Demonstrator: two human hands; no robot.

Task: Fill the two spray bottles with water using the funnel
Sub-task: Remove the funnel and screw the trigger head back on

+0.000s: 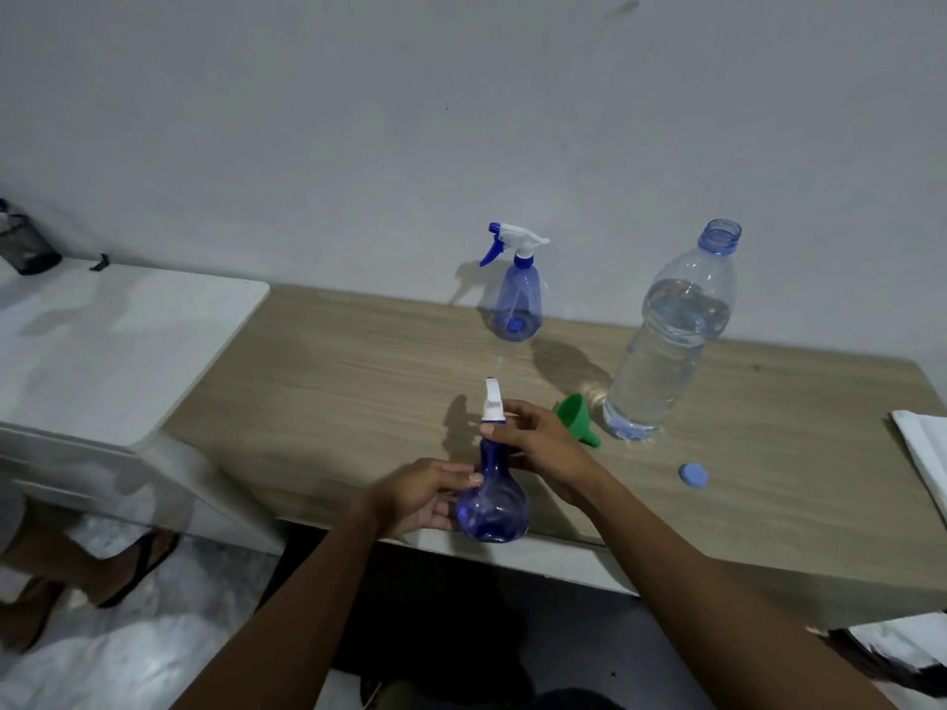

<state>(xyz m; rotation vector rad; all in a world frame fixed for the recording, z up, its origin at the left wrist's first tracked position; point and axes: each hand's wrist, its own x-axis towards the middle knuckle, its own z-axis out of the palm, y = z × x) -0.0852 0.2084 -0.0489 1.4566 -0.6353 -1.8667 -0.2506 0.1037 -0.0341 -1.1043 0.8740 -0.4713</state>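
A blue spray bottle (493, 504) stands at the front edge of the wooden table (328, 361). My left hand (417, 497) holds its round body from the left. My right hand (533, 435) grips the neck just under its white spray head (493, 402). A second blue spray bottle (517, 299) with a white and blue trigger head stands upright near the wall. The green funnel (579, 415) lies on its side to the right of my right hand. A large clear water bottle (666, 340) stands open, mostly full. Its blue cap (693, 474) lies on the table.
A white cabinet top (112, 340) adjoins the table on the left, with a dark mesh holder (25, 243) at its far corner. White cloth or paper (922, 443) lies at the table's right edge. A person's sandalled foot (133, 571) rests on the floor at lower left.
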